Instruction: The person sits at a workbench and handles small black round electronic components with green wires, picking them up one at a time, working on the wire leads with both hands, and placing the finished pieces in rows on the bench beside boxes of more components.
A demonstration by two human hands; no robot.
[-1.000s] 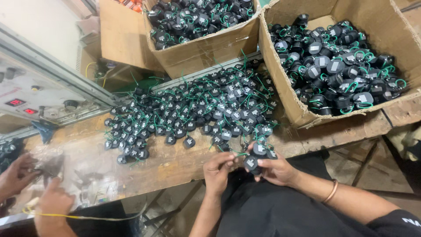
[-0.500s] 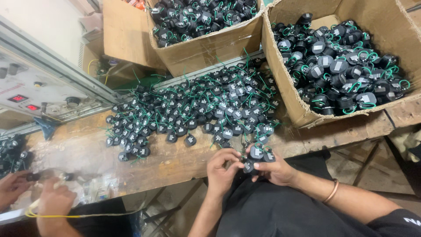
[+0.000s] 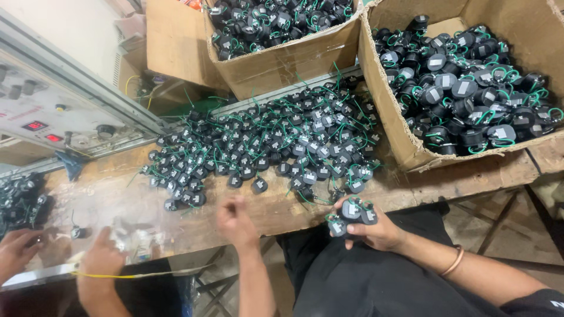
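Here, at the far left, another person's two hands (image 3: 88,258) rest on the wooden counter (image 3: 117,205) below a grey control panel (image 3: 53,123). Next comes the left hand (image 3: 235,217) — blurry, curled loosely, and I cannot tell if it holds anything — just below the big pile of small black parts with green wires (image 3: 270,147). The right hand (image 3: 370,226) is closed around a few black parts (image 3: 352,212) at the counter edge, with two cardboard boxes (image 3: 405,141) of more above.
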